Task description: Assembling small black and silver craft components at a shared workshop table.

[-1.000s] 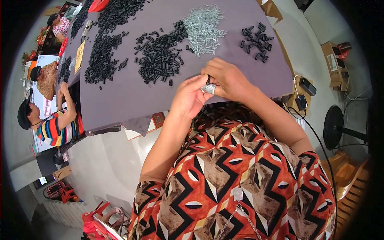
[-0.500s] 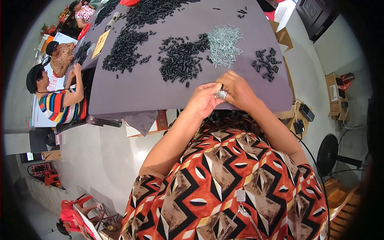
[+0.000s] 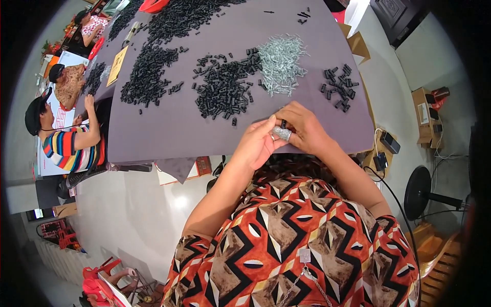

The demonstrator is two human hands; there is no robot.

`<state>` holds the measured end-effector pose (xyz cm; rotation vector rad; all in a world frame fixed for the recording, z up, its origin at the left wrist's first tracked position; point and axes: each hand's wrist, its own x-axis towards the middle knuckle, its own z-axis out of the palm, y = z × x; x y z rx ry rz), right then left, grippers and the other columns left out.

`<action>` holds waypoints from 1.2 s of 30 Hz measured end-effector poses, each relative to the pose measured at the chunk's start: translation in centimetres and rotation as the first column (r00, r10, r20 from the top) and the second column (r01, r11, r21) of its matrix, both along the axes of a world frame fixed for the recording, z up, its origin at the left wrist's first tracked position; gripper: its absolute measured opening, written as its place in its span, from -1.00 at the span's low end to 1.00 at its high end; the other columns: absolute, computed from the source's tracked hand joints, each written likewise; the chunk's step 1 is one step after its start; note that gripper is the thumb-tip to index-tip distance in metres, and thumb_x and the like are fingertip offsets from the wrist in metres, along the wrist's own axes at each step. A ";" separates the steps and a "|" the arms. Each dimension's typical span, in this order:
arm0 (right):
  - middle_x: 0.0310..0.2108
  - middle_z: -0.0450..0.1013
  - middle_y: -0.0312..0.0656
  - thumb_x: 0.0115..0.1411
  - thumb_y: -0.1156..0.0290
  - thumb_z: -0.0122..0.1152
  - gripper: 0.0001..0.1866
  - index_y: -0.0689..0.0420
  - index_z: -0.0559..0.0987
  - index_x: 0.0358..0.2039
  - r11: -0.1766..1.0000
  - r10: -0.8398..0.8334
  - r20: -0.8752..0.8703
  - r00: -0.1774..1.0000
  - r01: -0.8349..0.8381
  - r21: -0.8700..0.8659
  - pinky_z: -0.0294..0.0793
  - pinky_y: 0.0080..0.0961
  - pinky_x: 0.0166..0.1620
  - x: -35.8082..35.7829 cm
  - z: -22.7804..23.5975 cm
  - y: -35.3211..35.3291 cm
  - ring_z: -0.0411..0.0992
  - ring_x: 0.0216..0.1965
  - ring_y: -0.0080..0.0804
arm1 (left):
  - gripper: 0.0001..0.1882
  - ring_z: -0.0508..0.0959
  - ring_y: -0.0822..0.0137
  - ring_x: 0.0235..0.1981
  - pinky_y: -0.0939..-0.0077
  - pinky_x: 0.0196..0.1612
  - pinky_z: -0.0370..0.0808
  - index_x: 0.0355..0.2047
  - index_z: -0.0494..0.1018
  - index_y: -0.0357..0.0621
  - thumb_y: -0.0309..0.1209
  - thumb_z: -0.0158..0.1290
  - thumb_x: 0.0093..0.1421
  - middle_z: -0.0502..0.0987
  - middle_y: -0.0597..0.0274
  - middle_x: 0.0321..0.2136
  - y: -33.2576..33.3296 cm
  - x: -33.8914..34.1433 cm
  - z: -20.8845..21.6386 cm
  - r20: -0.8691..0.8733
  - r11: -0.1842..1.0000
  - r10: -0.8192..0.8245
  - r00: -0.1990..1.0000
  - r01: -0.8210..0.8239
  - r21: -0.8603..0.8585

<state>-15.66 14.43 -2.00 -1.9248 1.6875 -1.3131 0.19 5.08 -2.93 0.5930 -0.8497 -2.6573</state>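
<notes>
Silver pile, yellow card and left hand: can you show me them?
Silver pile [image 3: 281,66]: head view, middle of the heap.
Yellow card [image 3: 117,66]: head view, middle of its face.
Left hand [image 3: 258,144]: head view, middle of the hand.

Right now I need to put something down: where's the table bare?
Bare: the table between its near edge and the left black pile, and between the right hand and the small cluster. Crowded: where the middle black pile meets the silver pile.

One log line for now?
left hand: at black part, grip unclear | right hand: holding it | silver object: between hands | table: black piles, silver pile
</notes>
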 end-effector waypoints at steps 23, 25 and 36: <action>-0.06 0.45 -0.08 -0.01 0.50 0.35 -0.60 0.22 0.58 -0.10 0.829 -0.542 -0.432 0.721 0.543 -0.134 0.35 -0.19 0.12 -5.5 1.1 1.9 0.35 0.04 -0.05 | -0.82 0.53 0.12 -0.41 0.25 -0.35 0.47 -0.29 0.46 -0.14 -0.43 0.22 0.12 0.50 0.16 -0.43 -4.4 4.8 1.3 0.151 -0.118 0.683 0.715 0.312 -0.943; -0.11 0.47 -0.12 -0.03 0.46 0.37 -0.63 0.17 0.61 -0.14 0.827 -0.552 -0.446 0.705 0.530 -0.186 0.36 -0.16 0.06 -4.8 1.5 1.3 0.37 -0.01 -0.06 | -0.81 0.54 0.12 -0.42 0.25 -0.36 0.47 -0.29 0.46 -0.14 -0.42 0.22 0.12 0.51 0.16 -0.43 -4.3 4.7 1.6 0.179 -0.104 0.689 0.703 0.340 -0.935; -0.35 0.39 -0.11 0.03 0.47 0.31 -0.84 0.17 0.54 -0.35 0.968 -0.232 -0.277 0.932 0.250 0.031 0.45 -0.20 -0.17 -0.4 0.8 -1.6 0.39 -0.23 -0.06 | -0.88 0.53 0.02 -0.45 0.18 -0.37 0.47 -0.33 0.48 -0.19 -0.46 0.18 0.16 0.48 0.06 -0.44 -4.1 5.0 1.7 0.144 -0.145 0.695 0.705 0.332 -0.932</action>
